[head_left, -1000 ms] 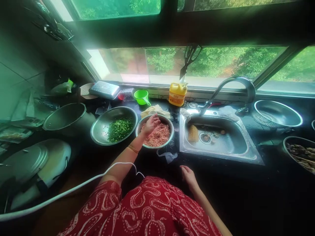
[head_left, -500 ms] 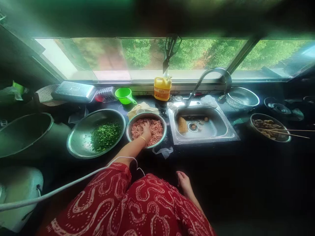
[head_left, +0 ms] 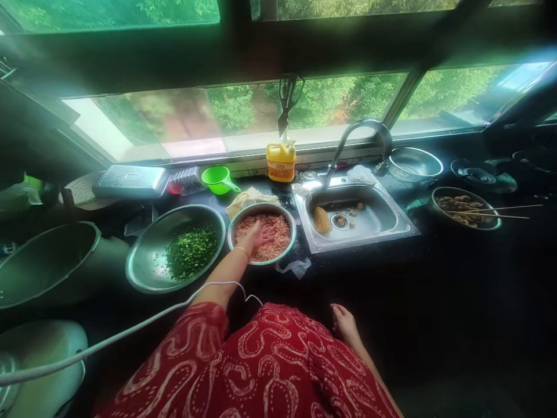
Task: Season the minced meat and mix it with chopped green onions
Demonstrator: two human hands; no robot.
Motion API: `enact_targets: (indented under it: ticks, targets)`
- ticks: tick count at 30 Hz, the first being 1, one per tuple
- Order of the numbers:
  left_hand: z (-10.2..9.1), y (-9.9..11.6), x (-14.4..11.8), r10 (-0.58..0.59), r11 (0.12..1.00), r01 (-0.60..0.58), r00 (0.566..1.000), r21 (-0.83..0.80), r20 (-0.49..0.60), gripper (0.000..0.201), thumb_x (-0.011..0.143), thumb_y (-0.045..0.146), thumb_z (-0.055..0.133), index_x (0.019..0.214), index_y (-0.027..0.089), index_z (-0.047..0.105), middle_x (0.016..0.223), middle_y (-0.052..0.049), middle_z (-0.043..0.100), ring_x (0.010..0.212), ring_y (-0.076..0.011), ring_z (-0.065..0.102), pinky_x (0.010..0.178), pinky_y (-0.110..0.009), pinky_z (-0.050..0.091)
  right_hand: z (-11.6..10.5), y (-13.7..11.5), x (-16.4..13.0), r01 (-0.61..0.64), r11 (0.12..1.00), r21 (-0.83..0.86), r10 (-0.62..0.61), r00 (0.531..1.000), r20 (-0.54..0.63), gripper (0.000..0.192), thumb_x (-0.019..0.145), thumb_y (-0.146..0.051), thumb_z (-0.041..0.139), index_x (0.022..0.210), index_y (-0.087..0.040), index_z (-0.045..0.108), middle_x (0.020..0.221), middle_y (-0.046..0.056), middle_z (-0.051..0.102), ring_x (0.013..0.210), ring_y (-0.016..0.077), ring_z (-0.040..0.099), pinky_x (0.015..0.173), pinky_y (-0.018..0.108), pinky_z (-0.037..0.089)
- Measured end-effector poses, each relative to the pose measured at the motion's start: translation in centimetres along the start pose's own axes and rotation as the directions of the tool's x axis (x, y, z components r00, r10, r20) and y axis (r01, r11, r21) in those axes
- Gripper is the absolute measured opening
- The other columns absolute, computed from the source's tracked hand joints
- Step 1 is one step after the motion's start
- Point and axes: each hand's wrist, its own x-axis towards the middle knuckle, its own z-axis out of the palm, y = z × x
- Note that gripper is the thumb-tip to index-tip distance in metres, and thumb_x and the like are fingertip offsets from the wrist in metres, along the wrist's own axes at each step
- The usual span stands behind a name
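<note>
My left hand point(head_left: 257, 234) is inside a metal bowl point(head_left: 231, 232), its fingers apart and resting on minced meat point(head_left: 278, 238). A bracelet circles that wrist. My right hand point(head_left: 343, 320) hangs in front of my body, away from the counter. Its fingers are loosely curled together, and I see nothing in them. To the left of the meat stands a wider metal basin point(head_left: 148, 264) holding chopped greens point(head_left: 191, 249). A scrap of clear plastic point(head_left: 296, 267) lies at the meat bowl's front right.
A steel sink point(head_left: 361, 241) with a curved faucet point(head_left: 368, 123) is right of the meat bowl. Behind stand a green dipper point(head_left: 216, 179) and a yellow jug point(head_left: 281, 162). Chopsticks point(head_left: 509, 208) lie across a bowl point(head_left: 439, 215) at far right. A white cable point(head_left: 143, 325) crosses my left arm.
My left hand has come up out of the meat and its fingers now spread on the surface. My right hand has shifted slightly right. The view has tilted up a little.
</note>
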Motion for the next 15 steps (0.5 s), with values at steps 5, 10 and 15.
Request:
enact_targets:
  ticks: [5,10,15]
  targets:
    - [0.1,1.1,-0.4,0.045,0.955,-0.052,0.999,0.292,0.03,0.081,0.088,0.07,0.011,0.148,0.017,0.024,0.137,-0.022,0.045,0.111,-0.0318,0.057,0.085,-0.05,0.051,0.1,0.0,-0.3,-0.033,0.999,0.008,0.033,0.999,-0.006,0.045,0.064,-0.048,0.069,0.093,-0.016,0.059,0.045,-0.013,0.034,0.036,0.0042,0.03,0.038,0.019,0.024]
    - [0.1,-0.5,-0.3,0.405,0.331,-0.323,0.897,0.887,0.176,0.086,0.078,0.065,0.054,0.149,0.028,0.026,0.157,-0.009,0.01,0.141,-0.0387,0.008,0.111,-0.059,0.011,-0.1,0.4,-0.3,-0.075,0.997,-0.016,0.075,0.997,-0.018,0.035,0.069,-0.042,0.065,0.091,-0.016,0.058,0.044,-0.012,0.034,0.036,0.0047,0.03,0.037,0.019,0.024]
    - [0.3,-4.7,1.4,0.291,-0.326,-0.021,0.949,0.945,0.122,0.091,0.08,0.061,0.052,0.152,0.019,0.014,0.156,-0.016,0.003,0.141,-0.0423,-0.001,0.105,-0.068,0.008,0.5,-0.6,-0.5,-0.084,0.996,-0.038,0.084,0.996,0.02,0.03,0.073,-0.039,0.06,0.092,-0.016,0.058,0.044,-0.012,0.033,0.035,0.0045,0.028,0.037,0.019,0.021]
